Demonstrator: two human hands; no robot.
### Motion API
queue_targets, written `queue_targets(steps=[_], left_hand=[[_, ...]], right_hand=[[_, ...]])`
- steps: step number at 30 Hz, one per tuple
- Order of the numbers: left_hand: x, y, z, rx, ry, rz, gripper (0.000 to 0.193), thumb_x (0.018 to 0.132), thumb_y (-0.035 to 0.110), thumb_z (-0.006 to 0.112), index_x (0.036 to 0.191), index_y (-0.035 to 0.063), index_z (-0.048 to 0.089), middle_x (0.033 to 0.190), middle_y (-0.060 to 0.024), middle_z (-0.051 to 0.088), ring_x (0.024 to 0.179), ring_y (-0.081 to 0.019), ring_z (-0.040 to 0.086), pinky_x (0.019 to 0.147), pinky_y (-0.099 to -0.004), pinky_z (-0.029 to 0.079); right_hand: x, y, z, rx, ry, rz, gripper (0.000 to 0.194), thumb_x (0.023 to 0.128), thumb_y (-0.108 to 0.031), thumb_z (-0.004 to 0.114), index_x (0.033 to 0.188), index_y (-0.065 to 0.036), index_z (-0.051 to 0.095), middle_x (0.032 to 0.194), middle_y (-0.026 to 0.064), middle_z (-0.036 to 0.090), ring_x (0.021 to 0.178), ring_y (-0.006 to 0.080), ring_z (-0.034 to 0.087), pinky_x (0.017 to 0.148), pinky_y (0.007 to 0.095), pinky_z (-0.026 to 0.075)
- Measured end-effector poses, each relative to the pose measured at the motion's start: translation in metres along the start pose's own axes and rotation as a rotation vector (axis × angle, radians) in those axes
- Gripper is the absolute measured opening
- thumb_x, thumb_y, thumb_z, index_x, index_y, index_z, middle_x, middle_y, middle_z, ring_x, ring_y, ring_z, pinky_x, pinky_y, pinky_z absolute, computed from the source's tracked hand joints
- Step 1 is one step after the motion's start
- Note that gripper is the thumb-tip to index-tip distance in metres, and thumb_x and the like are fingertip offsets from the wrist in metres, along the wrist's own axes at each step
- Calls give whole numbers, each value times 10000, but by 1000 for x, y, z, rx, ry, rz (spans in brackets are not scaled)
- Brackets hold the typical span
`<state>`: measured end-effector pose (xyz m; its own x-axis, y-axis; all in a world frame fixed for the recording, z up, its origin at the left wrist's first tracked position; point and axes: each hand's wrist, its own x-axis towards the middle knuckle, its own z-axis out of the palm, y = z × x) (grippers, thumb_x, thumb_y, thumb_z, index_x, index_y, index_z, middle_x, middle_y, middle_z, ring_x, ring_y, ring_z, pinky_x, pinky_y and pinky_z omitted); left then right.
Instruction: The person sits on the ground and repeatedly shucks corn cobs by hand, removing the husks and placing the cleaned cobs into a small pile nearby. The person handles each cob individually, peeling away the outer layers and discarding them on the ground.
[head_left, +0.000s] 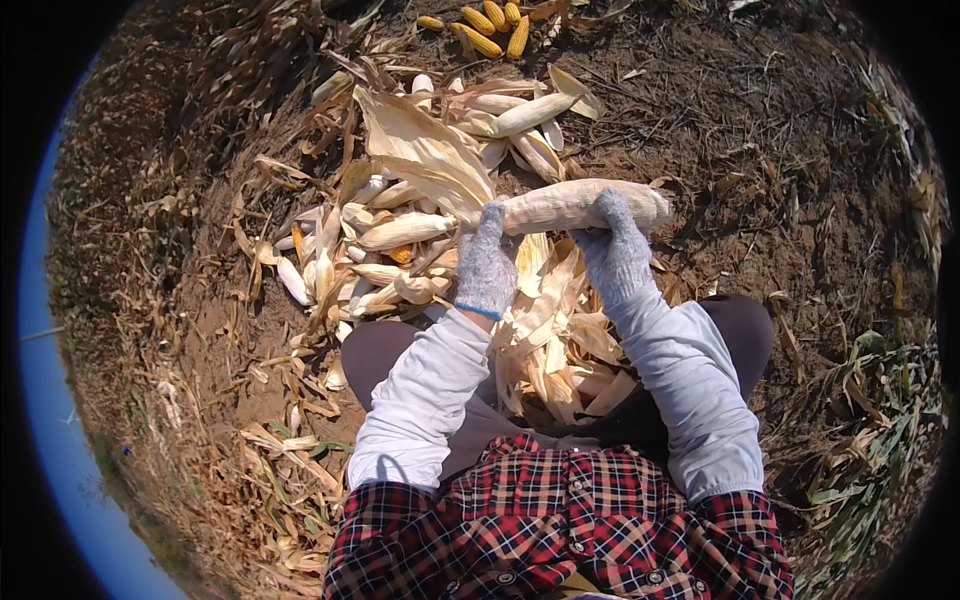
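Observation:
In front of me a corn ear (551, 207) lies almost level between my hands, with pale inner husk still around it. My right hand (619, 247), in a grey-white knit glove, grips the ear toward its right end, thumb on top. My left hand (486, 262), in a similar glove with a blue cuff edge, closes at the ear's left end. Large dry husk leaves (427, 146) fan up and left from the left hand's thumb; its fingers are largely hidden. Loose stripped husks (555, 330) are heaped beneath the hands, between my knees.
A pile of corn ears in husks (405, 232) sits left of the hands, and more husked ears (532, 116) lie beyond. Several bare yellow cobs (480, 41) rest on the soil at the far side. Dry stalks and leaves (862, 427) cover ground at right.

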<state>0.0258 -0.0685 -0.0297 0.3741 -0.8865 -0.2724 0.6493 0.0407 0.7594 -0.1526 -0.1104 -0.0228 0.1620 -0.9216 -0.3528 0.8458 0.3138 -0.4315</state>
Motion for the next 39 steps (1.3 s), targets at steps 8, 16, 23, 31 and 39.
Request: queue_targets(steps=[8,16,23,31,39], left_hand=[[32,34,-11,-249,146,101,468,1039,486,549,1258,73,580,1136,-133,677,1041,-286,682,933,-441,594],[28,60,-3,-308,120,106,568,978,586,587,1230,78,591,1080,-129,681,989,-287,690,906,-457,598],[21,84,9,-251,164,117,489,995,536,580,1099,60,620,953,-124,701,943,-360,691,923,-562,577],[22,77,4,-281,124,-36,361,1043,430,494,1119,94,602,819,-120,693,884,-324,713,897,-535,608],[20,63,-11,-235,121,-93,312,1046,325,533,1194,60,604,953,-35,684,872,-281,718,916,-523,599]], right_hand=[[-35,8,30,-124,-312,31,379,1026,-157,612,1363,1,545,1280,147,630,1206,267,622,1043,455,544],[-35,8,27,-105,-242,22,569,1023,-316,612,1468,-16,419,1413,197,535,1264,360,585,1058,536,536],[-35,10,26,-149,-196,57,517,1029,-359,574,1391,1,494,1356,208,568,1230,351,601,1023,547,551],[-32,2,16,-108,-95,38,437,993,-277,619,1361,-47,570,1288,126,624,1152,268,638,980,451,571],[-26,-9,15,-105,-100,54,445,969,-281,634,1322,-16,575,1240,147,646,1108,299,656,948,471,578]])
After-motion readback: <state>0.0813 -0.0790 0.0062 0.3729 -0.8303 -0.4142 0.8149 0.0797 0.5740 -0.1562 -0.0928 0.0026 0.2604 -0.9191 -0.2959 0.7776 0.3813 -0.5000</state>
